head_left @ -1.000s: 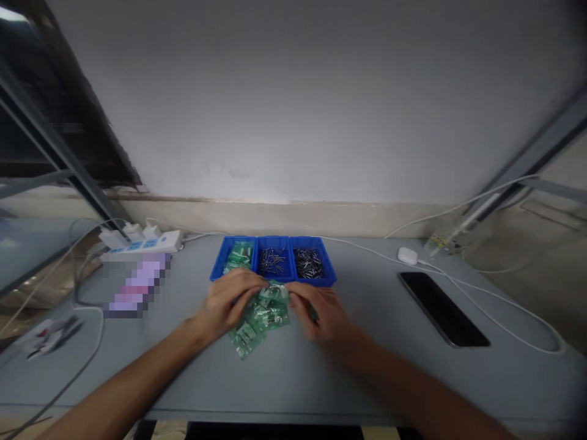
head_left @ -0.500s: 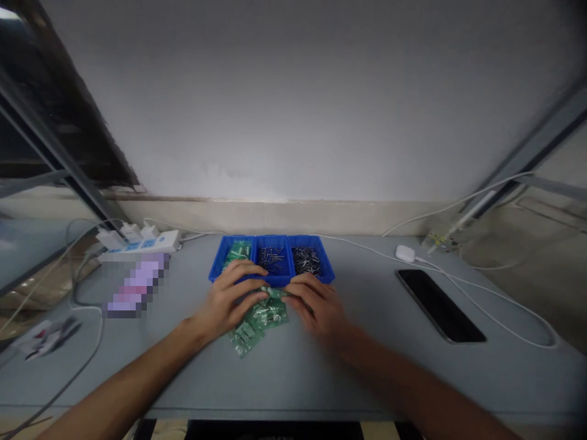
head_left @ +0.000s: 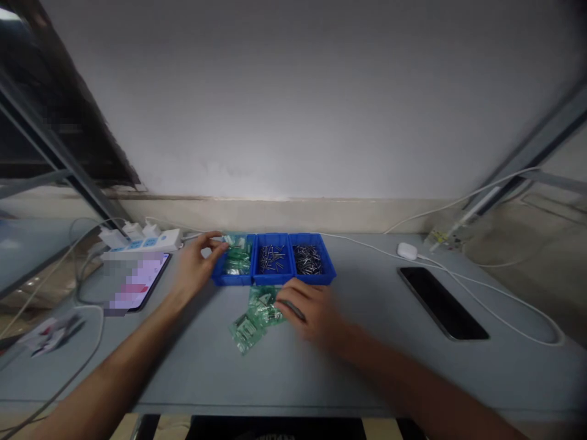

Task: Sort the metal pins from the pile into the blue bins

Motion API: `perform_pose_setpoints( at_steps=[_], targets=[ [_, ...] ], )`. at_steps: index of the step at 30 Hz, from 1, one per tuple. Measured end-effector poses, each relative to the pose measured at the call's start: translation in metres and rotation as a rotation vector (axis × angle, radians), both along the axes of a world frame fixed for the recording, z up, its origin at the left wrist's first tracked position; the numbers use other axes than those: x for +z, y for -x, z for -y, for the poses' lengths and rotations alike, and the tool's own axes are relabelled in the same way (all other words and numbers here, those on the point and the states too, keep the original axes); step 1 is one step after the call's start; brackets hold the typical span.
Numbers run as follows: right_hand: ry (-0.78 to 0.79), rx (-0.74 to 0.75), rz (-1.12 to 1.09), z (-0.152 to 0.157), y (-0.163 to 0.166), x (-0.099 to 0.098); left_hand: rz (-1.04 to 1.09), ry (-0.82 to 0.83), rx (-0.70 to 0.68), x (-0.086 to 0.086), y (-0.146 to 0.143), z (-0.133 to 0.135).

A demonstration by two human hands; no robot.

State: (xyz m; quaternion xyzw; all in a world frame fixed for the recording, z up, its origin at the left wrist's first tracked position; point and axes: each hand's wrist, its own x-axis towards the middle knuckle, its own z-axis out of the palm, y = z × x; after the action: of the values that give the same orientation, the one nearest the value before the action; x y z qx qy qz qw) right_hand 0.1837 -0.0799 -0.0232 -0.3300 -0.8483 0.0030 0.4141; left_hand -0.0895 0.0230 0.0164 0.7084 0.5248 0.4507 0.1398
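My left hand (head_left: pixel 198 263) is at the left bin, its thumb and fingertips pinched on a small green plastic bag (head_left: pixel 233 239) by the bin's far left corner. Below it in that bin lie more green bags (head_left: pixel 238 264). My right hand (head_left: pixel 312 308) is in front of the bins, fingers curled and fingertips close together at the edge of a green bag (head_left: pixel 262 307) on the table. What lies between those fingertips is hidden. Another green bag with small metal parts (head_left: pixel 246 332) lies nearer me.
The middle blue bin (head_left: pixel 280 275) holds loose metal pins or screws, and the right bin (head_left: pixel 309 260) is fuller with them. A dark phone (head_left: pixel 443 302) and white charger (head_left: pixel 406 251) lie right. At left are a lit phone (head_left: pixel 140 284), a power strip (head_left: pixel 158 240) and cables.
My left hand has moved left and away from me, from the bags on the table to the left bin. The hands have parted; my right hand has shifted slightly left, over the table bags.
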Motion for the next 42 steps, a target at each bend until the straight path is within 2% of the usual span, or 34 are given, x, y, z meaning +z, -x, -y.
perform_pose_setpoints(
  at_steps=[3,6,12,16,20,25,31,37,42],
  targets=[
    [0.016,0.033,0.171,-0.001,0.001,-0.005,-0.114,0.103,-0.062,0.004,0.010,-0.008],
    [0.029,0.051,0.264,-0.002,0.001,-0.007,-0.240,0.108,-0.114,0.002,0.010,-0.007],
    [0.062,0.020,0.349,-0.002,-0.001,-0.005,-0.461,-0.080,-0.060,-0.004,0.009,-0.005],
    [0.081,0.024,0.379,-0.001,0.000,-0.007,-0.526,-0.184,-0.174,-0.005,0.010,-0.005],
    [0.104,0.022,0.392,-0.002,0.001,-0.009,-0.634,-0.194,-0.283,-0.005,0.009,-0.004],
    [0.099,0.032,0.405,-0.003,0.001,-0.009,-0.613,-0.196,-0.316,-0.009,0.008,-0.006],
    [0.063,0.038,0.415,-0.001,0.002,-0.010,-0.481,-0.142,-0.277,-0.012,0.008,-0.008],
    [0.001,0.038,0.433,-0.001,0.000,-0.010,-0.547,-0.184,-0.321,-0.010,0.008,-0.006],
    [-0.036,-0.013,0.343,-0.004,0.000,-0.013,-0.642,-0.190,-0.311,-0.008,0.007,-0.002]
  ],
)
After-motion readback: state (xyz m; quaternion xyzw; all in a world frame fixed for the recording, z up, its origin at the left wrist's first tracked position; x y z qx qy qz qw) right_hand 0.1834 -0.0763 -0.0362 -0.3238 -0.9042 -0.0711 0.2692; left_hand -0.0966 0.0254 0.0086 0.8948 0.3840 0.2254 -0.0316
